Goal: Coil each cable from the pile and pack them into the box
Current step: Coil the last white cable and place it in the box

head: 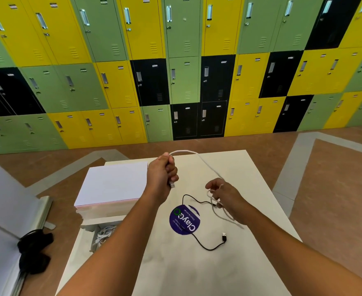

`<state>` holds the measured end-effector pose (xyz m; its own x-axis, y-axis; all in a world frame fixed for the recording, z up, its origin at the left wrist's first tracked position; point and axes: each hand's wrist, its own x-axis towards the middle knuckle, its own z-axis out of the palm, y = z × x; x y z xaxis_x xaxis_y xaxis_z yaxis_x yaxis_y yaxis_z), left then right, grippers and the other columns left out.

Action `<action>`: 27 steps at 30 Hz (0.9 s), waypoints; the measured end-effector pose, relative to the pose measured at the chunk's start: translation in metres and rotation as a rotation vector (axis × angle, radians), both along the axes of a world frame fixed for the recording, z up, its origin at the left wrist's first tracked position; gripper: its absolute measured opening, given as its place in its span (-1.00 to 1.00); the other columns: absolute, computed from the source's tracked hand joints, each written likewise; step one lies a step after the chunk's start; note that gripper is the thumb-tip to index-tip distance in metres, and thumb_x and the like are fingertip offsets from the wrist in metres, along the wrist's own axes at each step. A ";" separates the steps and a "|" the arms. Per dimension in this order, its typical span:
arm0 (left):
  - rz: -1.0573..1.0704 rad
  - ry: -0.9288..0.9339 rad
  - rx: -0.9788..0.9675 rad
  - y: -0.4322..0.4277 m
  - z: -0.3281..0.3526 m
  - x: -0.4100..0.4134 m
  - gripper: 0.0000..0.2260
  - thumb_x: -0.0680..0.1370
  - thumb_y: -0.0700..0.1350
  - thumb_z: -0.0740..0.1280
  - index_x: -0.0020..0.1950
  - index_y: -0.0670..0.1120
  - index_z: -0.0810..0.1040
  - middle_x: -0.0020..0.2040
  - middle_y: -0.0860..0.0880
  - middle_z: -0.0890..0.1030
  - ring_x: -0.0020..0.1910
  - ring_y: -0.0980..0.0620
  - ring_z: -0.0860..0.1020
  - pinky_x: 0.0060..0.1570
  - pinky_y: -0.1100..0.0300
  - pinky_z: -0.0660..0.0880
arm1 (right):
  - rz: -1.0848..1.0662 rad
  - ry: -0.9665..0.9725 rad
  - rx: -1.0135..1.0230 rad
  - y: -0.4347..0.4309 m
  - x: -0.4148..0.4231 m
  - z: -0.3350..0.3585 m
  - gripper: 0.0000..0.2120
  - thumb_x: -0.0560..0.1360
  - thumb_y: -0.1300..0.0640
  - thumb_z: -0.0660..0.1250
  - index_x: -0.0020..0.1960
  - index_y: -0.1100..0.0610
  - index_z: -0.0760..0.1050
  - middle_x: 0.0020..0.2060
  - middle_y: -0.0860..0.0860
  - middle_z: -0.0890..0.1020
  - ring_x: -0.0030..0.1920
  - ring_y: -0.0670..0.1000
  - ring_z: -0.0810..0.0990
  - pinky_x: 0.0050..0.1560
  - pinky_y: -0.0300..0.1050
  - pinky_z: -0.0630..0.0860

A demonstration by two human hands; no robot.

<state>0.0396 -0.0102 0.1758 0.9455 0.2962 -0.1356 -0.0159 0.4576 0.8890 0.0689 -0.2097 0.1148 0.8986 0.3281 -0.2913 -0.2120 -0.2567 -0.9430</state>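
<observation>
— Where's the box (103, 219)?
— Open at the table's (250, 171) left edge, white cables (105, 232) inside it, so the drop is short.
— And the white cable (205, 163)?
— Strung between my hands: left hand (162, 174) fisted round its plug end (172, 185) as an anchor, right hand (226, 196) curled through the loops. The black cable (205, 247) lies loose beneath.

The held cable (205, 165) spans from the left grip (162, 174) to the right grip (225, 196), both above the worktop (255, 178). The box (103, 220) sits at the worktop's left edge, left of and nearer than the left grip. Its open lid (114, 182) is directly left of that grip. Coiled cables (104, 233) lie in the box. The round sticker (184, 221) lies on the worktop between the grips, on the near side. The loose cable (205, 247) lies on the worktop, crosses the sticker and runs under the right grip. Lockers (175, 82) stand beyond both grips.
</observation>
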 end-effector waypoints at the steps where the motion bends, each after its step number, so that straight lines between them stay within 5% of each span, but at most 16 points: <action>1: -0.006 0.006 0.005 -0.001 -0.001 0.000 -0.68 0.71 -0.14 0.05 -0.23 -0.10 0.39 -0.47 0.03 0.24 -0.52 0.13 0.16 -0.53 0.27 0.15 | 0.029 -0.024 -0.010 0.000 0.001 -0.004 -0.76 0.56 0.34 0.18 0.02 0.08 0.55 -0.13 0.05 0.50 -0.25 -0.01 0.38 -0.29 -0.14 0.33; 4: -0.018 -0.018 -0.055 0.002 0.000 0.002 -0.67 0.71 -0.13 0.05 -0.23 -0.10 0.38 -0.47 0.04 0.23 -0.52 0.13 0.16 -0.56 0.29 0.16 | 0.150 -0.098 -0.149 -0.003 0.001 -0.013 -0.85 0.60 0.21 0.30 0.10 0.04 0.58 -0.18 -0.01 0.49 -0.29 -0.06 0.41 -0.27 -0.21 0.35; 7: 0.017 -0.080 -0.218 0.013 0.007 0.009 -0.66 0.72 -0.11 0.04 -0.24 -0.08 0.35 -0.48 0.07 0.21 -0.56 0.15 0.15 -0.58 0.30 0.16 | 0.227 -0.157 -0.391 -0.013 -0.007 -0.022 -0.70 0.50 0.02 0.47 0.19 0.01 0.51 -0.04 -0.11 0.49 -0.05 -0.14 0.49 -0.09 -0.24 0.39; 12: 0.156 -0.121 -0.427 0.051 0.020 0.019 -0.64 0.72 -0.05 0.06 -0.25 -0.08 0.35 -0.51 0.08 0.22 -0.59 0.15 0.14 -0.58 0.30 0.15 | 0.113 -0.126 -0.428 -0.038 -0.018 -0.039 -0.65 0.41 -0.10 0.53 0.10 -0.02 0.51 0.14 -0.10 0.51 0.17 -0.10 0.47 0.09 -0.16 0.37; 17: 0.133 -0.130 -0.416 0.046 0.014 0.019 -0.64 0.73 -0.05 0.06 -0.24 -0.09 0.36 -0.50 0.08 0.22 -0.59 0.16 0.16 -0.60 0.30 0.17 | 0.089 -0.105 -0.373 -0.026 -0.010 -0.031 -0.86 0.48 0.10 0.44 0.03 0.04 0.57 -0.06 0.01 0.54 0.00 0.00 0.51 0.00 -0.11 0.45; 21: -0.028 -0.058 -0.268 0.020 -0.001 0.014 -0.69 0.71 -0.14 0.05 -0.24 -0.09 0.34 -0.50 0.07 0.21 -0.58 0.16 0.15 -0.60 0.31 0.13 | 0.075 -0.053 -0.399 -0.014 0.002 -0.017 -0.55 0.25 0.12 0.34 0.14 -0.05 0.53 0.07 0.01 0.56 0.11 0.05 0.54 0.06 -0.05 0.52; 23: -0.052 0.000 -0.200 0.007 -0.009 0.011 -0.70 0.69 -0.17 0.06 -0.24 -0.09 0.34 -0.49 0.06 0.20 -0.57 0.15 0.15 -0.58 0.30 0.12 | 0.065 -0.067 -0.393 -0.006 0.009 -0.010 -0.44 0.31 0.16 0.34 0.31 -0.03 0.43 0.20 0.03 0.50 0.16 0.06 0.51 0.06 -0.08 0.52; 27: 0.034 0.088 -0.255 0.004 -0.022 0.006 -0.68 0.70 -0.15 0.08 -0.26 -0.10 0.36 -0.50 0.05 0.21 -0.57 0.14 0.16 -0.56 0.29 0.17 | -0.064 0.082 -0.313 -0.006 0.020 0.005 -0.53 0.47 0.30 0.33 0.36 0.16 0.38 0.11 0.09 0.48 0.03 0.05 0.49 -0.03 -0.14 0.40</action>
